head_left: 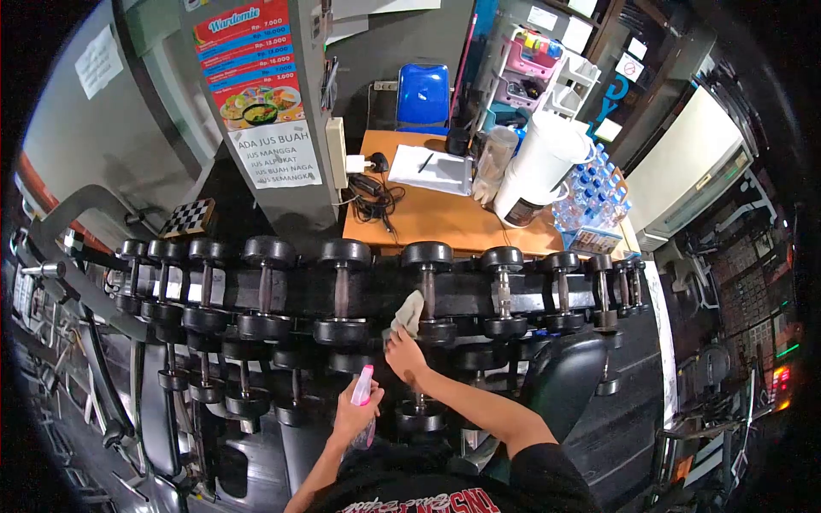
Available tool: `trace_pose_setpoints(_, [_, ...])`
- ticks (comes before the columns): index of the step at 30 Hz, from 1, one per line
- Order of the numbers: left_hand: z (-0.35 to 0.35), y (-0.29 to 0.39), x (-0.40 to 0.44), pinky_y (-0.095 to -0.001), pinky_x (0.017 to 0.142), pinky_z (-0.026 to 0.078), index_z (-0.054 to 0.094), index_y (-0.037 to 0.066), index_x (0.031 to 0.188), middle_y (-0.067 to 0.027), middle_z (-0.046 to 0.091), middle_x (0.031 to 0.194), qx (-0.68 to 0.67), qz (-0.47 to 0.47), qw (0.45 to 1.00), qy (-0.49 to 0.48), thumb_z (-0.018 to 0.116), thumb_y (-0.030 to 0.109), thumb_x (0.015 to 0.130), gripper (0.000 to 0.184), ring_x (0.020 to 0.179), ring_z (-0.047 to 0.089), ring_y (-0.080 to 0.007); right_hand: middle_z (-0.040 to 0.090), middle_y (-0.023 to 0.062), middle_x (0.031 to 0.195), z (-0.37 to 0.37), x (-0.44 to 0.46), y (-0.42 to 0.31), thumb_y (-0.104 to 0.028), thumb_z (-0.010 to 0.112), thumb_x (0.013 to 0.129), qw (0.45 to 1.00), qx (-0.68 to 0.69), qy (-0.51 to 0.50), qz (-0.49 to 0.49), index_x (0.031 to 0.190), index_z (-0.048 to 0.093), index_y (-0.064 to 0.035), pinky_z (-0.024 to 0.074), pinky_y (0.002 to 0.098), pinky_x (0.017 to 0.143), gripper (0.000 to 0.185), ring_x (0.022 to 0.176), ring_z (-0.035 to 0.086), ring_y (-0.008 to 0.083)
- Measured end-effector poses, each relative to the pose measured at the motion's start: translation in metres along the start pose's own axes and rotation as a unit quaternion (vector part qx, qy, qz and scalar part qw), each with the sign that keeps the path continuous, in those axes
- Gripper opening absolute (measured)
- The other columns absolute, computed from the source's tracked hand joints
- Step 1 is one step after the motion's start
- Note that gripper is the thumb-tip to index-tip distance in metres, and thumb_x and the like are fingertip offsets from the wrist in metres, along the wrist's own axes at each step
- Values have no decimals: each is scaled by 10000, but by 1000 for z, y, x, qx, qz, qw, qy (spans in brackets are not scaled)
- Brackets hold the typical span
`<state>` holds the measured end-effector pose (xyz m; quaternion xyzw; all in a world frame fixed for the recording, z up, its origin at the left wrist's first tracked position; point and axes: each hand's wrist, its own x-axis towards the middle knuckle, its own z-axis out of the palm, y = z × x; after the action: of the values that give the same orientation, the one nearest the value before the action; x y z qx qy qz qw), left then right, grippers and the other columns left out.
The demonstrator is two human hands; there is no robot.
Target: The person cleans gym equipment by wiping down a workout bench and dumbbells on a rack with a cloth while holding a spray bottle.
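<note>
My left hand (pixel 352 412) is wrapped round a spray bottle (pixel 363 386) with a pink and white head, low in front of my body. A pale cloth (pixel 409 313) is in the closed fingers of my right hand (pixel 402 354). The cloth is beside a black dumbbell (pixel 428 292) with a metal handle, on the upper row of the rack. Whether it touches the handle is hard to tell. Another dumbbell (pixel 341 295) lies to the left of it, and one more (pixel 503 292) to the right.
Behind the rack stands an orange desk (pixel 436 205) with papers, cables, a white water jug (pixel 539 167) and several bottles (pixel 594 192). A blue chair (pixel 423 96) is beyond. Padded benches (pixel 564 385) flank the lower rack.
</note>
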<state>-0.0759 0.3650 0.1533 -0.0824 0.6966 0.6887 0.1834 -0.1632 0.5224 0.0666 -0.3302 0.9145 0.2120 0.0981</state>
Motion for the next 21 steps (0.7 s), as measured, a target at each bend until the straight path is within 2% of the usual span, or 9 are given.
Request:
trace_pose_setpoints(2, [3,-6,-5,-249,475,480,548,-2,963,-38,589,750,9,-9,1000,8,646,46,834,169,519,564,-94,561,46,1263,-10,-34,15,-180,525,810,998,21,58,-1,1046,676,-166,195,470,1110,281,1296,395,244])
trace_pose_setpoints(4, [7,-9,-8,-249,473,476,551,6,958,-33,580,755,3,0,1000,6,652,47,831,167,519,564,-95,511,2,1325,-3,-65,30,-126,544,770,947,125,296,12,1086,656,-207,218,459,1111,345,1303,387,216])
trace_pose_setpoints(7, [12,-4,-21,-247,471,457,578,11,969,-43,591,776,-3,4,1000,15,674,100,832,189,516,557,-91,508,-18,1325,17,-99,45,-69,556,738,906,228,339,110,1165,607,-245,318,470,1076,464,1280,417,235])
trace_pose_setpoints(11, [19,-8,-34,-246,479,458,576,9,965,-41,591,777,-17,11,999,42,673,105,835,189,523,562,-92,483,99,1351,45,-99,30,121,500,748,794,406,389,233,1233,583,-166,409,402,1011,570,1267,429,306])
trace_pose_setpoints(13, [21,-14,-42,-245,482,458,575,9,964,-41,591,778,-9,15,998,56,671,106,836,187,525,563,-92,475,146,1353,66,-88,19,96,442,861,607,555,465,326,1274,547,-97,423,340,973,467,1253,450,298])
trace_pose_setpoints(14, [22,-16,-46,-254,477,476,564,7,957,-40,584,777,-15,12,998,57,657,73,836,166,527,569,-97,475,146,1353,77,-83,16,96,442,861,606,557,466,326,1274,547,-97,423,340,973,467,1253,450,298])
trace_pose_setpoints(16, [25,-23,-52,-262,471,493,554,6,949,-40,576,775,-19,9,998,56,644,40,836,149,529,575,-103,499,146,1320,96,-73,10,69,436,887,461,661,436,400,1283,501,-16,467,326,913,410,1165,525,239])
trace_pose_setpoints(18, [27,-31,-57,-267,476,501,554,2,955,-41,580,765,-15,11,998,53,642,39,839,150,529,578,-105,442,128,1357,104,-63,-3,-100,391,984,177,833,381,360,1406,343,-64,455,391,956,426,1171,494,246])
trace_pose_setpoints(21, [31,-30,-68,-266,475,500,552,-4,962,-43,584,753,-9,14,998,66,639,37,840,155,527,578,-107,443,125,1345,107,-54,-16,-134,395,987,88,851,398,330,1400,346,-87,467,449,951,419,1191,477,270])
